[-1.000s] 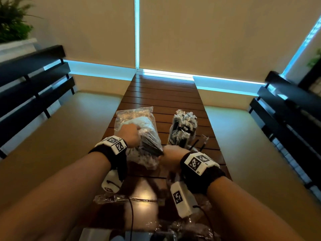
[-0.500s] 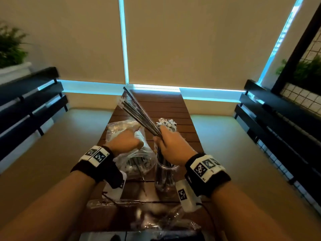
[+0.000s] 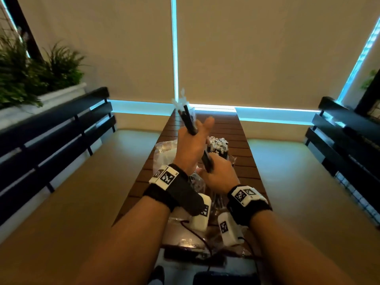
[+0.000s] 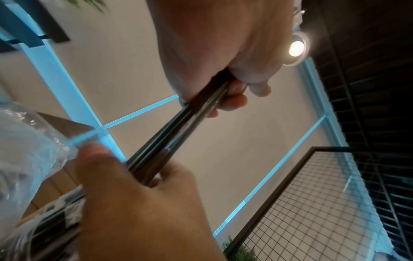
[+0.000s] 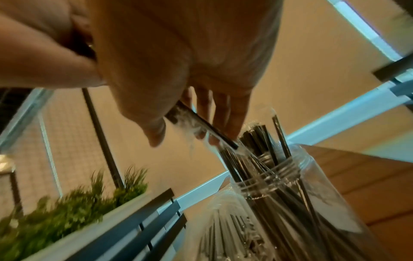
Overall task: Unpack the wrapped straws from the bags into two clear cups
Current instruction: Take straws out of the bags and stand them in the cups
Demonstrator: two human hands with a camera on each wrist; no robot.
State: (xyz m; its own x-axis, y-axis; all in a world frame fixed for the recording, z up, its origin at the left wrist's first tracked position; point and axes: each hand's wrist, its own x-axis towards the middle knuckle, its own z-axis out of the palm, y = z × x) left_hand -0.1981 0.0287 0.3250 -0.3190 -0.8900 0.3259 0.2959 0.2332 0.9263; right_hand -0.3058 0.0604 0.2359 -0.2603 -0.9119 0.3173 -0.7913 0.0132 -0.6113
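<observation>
Half a second ago only the right hand (image 3: 219, 175) held the straws (image 3: 188, 120). Now the left hand (image 3: 192, 149) grips them too, fingers curled round, above a straw-filled cup (image 5: 297, 190); dropping them in looks next.

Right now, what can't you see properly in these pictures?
- Head view: the clear cup near the right hand is hidden behind both hands.
- Head view: the middle of the straw bundle is covered by the left hand.
- All views: the number of straws cannot be counted; they overlap and blur.
- Left wrist view: the plastic bag is cut off by the left edge.
- Right wrist view: the cup's base runs off the bottom edge.
</observation>
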